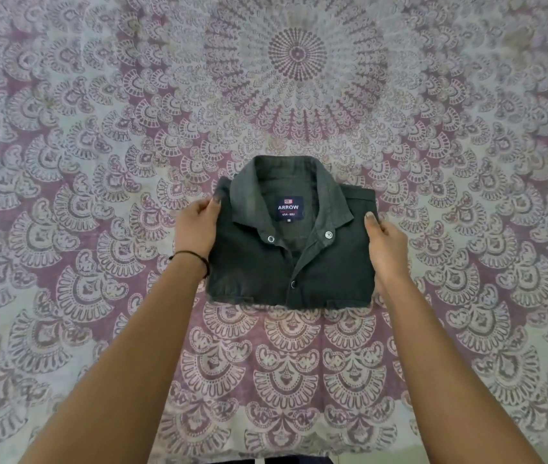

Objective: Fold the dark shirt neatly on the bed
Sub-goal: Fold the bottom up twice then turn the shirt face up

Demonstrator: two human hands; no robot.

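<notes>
A person's left hand (195, 226), a dark band (199, 259) at the wrist, pinches the left edge of the shirt (291, 262), thumb on top. The shirt lies at the middle of the patterned bedspread (65, 162), folded to a compact rectangle, collar far, label up and snaps showing. The right hand (386, 244) clasps the right edge the same way. The matched holds seem meant to square the sides and set the bundle flat; the folding looks all but finished.
</notes>
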